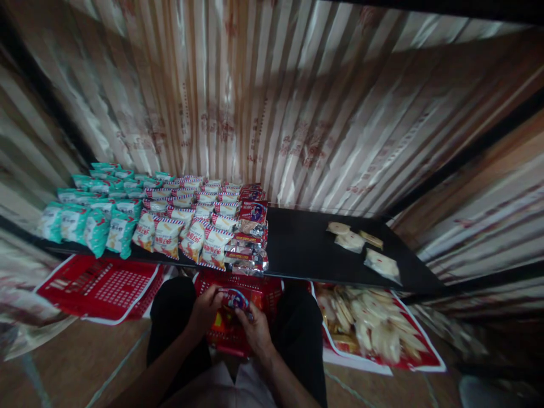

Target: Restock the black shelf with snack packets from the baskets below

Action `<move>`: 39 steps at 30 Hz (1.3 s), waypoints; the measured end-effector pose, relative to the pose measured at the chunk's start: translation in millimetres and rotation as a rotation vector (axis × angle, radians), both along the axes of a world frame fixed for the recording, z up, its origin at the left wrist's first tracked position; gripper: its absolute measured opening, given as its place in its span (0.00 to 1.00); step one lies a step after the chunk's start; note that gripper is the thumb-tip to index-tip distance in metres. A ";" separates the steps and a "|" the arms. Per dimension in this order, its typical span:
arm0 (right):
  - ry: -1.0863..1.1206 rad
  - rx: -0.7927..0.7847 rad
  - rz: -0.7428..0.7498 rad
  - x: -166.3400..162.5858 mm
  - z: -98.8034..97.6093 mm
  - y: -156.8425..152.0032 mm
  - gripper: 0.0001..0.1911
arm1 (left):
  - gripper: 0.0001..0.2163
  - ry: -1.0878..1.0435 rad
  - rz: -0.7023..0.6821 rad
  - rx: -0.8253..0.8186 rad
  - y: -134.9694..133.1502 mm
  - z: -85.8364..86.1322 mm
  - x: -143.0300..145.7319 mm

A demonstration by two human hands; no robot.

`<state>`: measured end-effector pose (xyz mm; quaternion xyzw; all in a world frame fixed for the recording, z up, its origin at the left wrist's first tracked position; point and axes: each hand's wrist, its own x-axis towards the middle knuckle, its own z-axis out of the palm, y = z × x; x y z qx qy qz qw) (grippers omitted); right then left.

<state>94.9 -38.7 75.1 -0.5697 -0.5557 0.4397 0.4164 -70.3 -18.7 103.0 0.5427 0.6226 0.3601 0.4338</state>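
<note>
Between my knees, my left hand (209, 306) and my right hand (256, 327) grip the two ends of a small dark red and purple snack packet (236, 298). Below it sits a red basket (232, 344) with some red and yellow packs, partly hidden by my hands. Just ahead, matching dark red packets (251, 212) form a column on the black shelf (297, 238). Left of that column stand rows of white packets with red print (216, 243), then teal packets (98, 229).
Several pale round packaged items (351, 241) lie on the shelf's right part. A red basket full of similar pale packs (378, 323) stands on the floor at right. Another red basket (102, 283) is at left. Pleated sheeting (272, 102) hangs behind the shelf.
</note>
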 end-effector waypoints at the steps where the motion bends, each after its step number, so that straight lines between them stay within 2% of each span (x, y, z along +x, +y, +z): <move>1: -0.034 0.043 0.032 -0.5 8.5 -2.3 0.14 | 0.11 -0.054 0.009 -0.008 -0.7 6.4 -1.4; 6: -0.168 0.290 0.121 3.1 49.4 -10.4 0.14 | 0.14 -0.346 -0.005 -0.066 -4.2 46.9 -8.4; 10: -0.096 0.310 0.111 7.7 71.9 -9.0 0.15 | 0.15 -0.420 -0.022 -0.134 -7.3 64.1 -11.6; 15: -0.018 0.242 -0.086 7.9 92.3 1.7 0.15 | 0.15 -0.441 -0.045 -0.133 -8.1 62.3 -6.6; 19: 0.104 0.158 -0.140 10.0 107.0 21.0 0.19 | 0.15 -0.452 -0.106 -0.059 -7.3 60.6 2.1; 22: 0.135 0.158 -0.185 15.2 117.0 43.3 0.19 | 0.20 -0.525 -0.105 -0.002 -5.4 61.6 11.4; 26: 0.056 0.218 -0.251 23.2 129.4 74.5 0.20 | 0.29 -0.613 -0.040 0.018 1.0 63.5 27.3; 31: -0.124 0.271 -0.300 28.3 143.3 104.0 0.22 | 0.28 -0.664 0.077 0.091 16.0 59.5 47.6; 34: -0.229 0.282 -0.300 29.7 150.3 118.7 0.22 | 0.25 -0.593 0.134 0.170 27.9 54.3 55.6; 39: -0.362 0.309 -0.292 29.4 157.7 142.1 0.20 | 0.18 -0.360 0.228 0.307 47.2 50.7 61.1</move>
